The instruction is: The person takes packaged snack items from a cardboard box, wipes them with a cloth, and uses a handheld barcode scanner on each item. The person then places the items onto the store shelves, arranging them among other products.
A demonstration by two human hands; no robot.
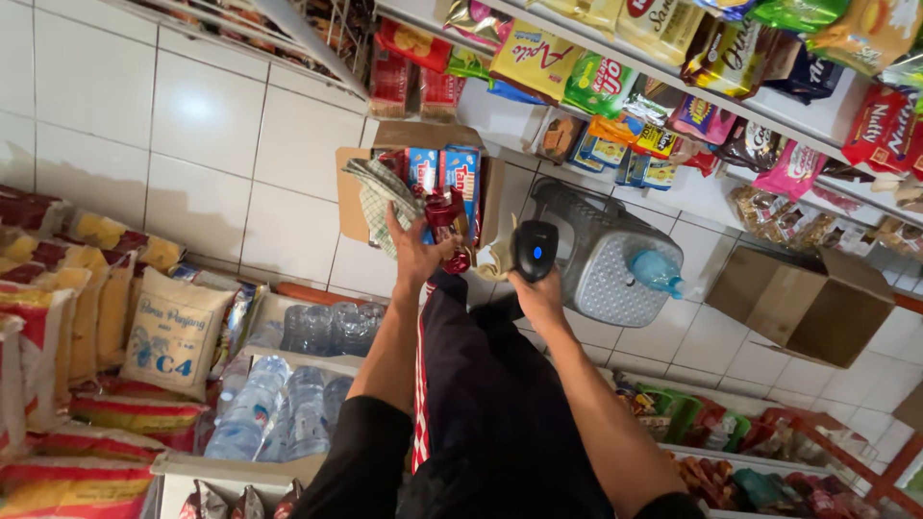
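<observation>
The left hand gripped a red packet above a still-full open box, while the right hand clasped a black scanner just beside it.

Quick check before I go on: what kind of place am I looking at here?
Most likely a small grocery shop, in an aisle. White shelves carry rows of snack packets, packs of bottled water and sacks stand on the tiled floor, and the right hand holds a black handheld scanner.
</observation>
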